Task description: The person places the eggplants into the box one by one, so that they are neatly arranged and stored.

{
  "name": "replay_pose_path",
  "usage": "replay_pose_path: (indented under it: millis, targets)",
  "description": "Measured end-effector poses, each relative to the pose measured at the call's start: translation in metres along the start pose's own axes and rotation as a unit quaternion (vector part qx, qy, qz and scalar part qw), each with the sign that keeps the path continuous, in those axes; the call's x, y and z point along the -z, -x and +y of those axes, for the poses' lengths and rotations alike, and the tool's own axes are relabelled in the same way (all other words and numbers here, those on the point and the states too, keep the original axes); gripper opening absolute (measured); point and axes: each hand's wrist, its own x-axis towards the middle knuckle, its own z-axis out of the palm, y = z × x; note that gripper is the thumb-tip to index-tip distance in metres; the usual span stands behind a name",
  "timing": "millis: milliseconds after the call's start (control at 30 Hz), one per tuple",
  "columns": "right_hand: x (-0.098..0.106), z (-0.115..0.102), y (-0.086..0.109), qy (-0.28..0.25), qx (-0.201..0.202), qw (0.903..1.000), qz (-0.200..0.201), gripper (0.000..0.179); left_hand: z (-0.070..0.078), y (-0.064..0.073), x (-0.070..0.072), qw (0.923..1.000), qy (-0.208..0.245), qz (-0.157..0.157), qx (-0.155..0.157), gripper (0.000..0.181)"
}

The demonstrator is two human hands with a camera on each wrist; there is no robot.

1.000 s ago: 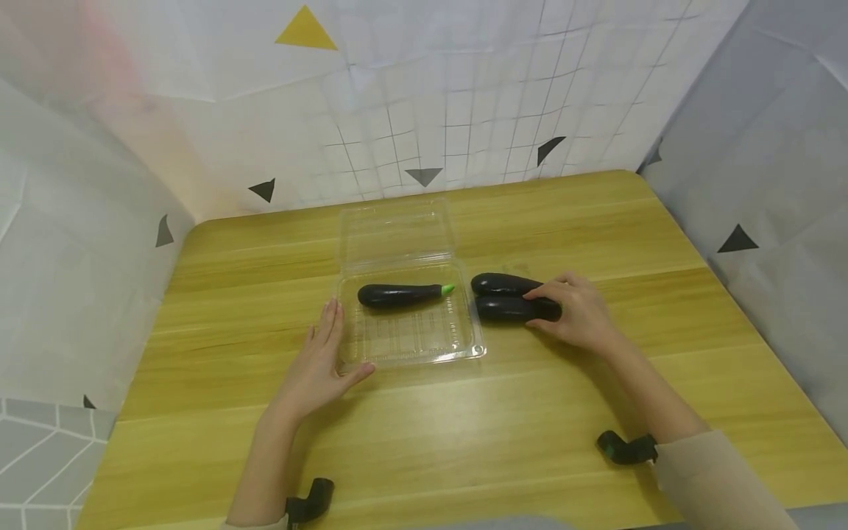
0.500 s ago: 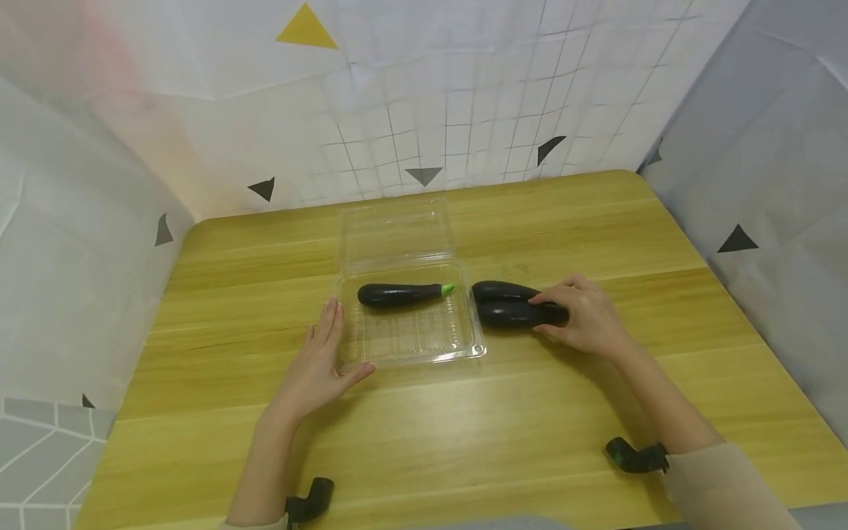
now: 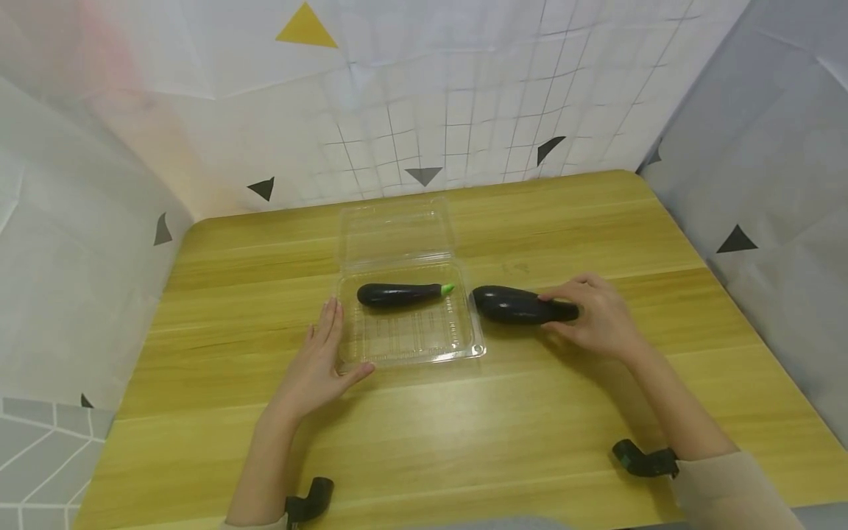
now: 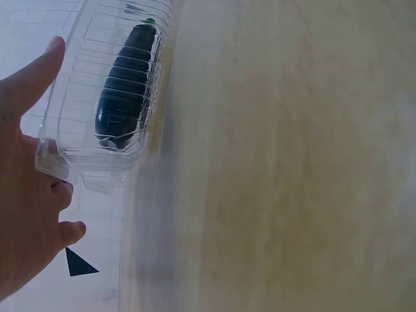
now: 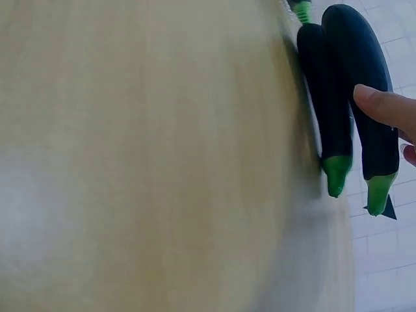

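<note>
My right hand (image 3: 592,316) pinches a dark purple eggplant (image 5: 364,78) near its green stem end, thumb on one side and fingertips on the other. In the right wrist view a second eggplant (image 5: 328,97) lies on the table beneath it; from the head view the held one mostly covers it. A clear plastic clamshell box (image 3: 404,357) stands open, its lid (image 3: 397,228) folded back. Inside, towards the rear, rests another eggplant (image 3: 397,295) with a green tip. My left hand (image 3: 314,368) lies at the box's left front corner, fingers straight and thumb spread along the front.
The wooden table (image 3: 464,442) carries the box at its middle, and the held eggplant's blunt end is close to the box's right edge. White patterned sheets (image 3: 464,96) wall the back and both sides. Dark wrist mounts (image 3: 642,460) stick out from both forearms.
My right hand has shifted right and slightly towards me with its eggplant, which now overlaps the other one instead of lying side by side with it. The left hand and box stay put.
</note>
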Motion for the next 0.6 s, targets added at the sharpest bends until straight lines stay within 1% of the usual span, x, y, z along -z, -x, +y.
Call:
replay_pose_path:
  millis: [200,467,600]
  targets:
    - [0.008,-0.001,-0.007,-0.010,0.013,0.9994,0.030,0.050,-0.001,0.000,0.000,1.0000,0.001,-0.003,0.001,0.110]
    - [0.016,-0.003,-0.019,0.004,-0.002,0.9995,0.032,0.048,0.000,-0.001,0.001,1.0000,-0.001,-0.005,-0.002,0.110]
    - [0.023,-0.006,-0.029,0.007,0.005,0.9986,0.052,0.046,0.000,-0.001,0.002,1.0000,0.000,-0.007,-0.002,0.109]
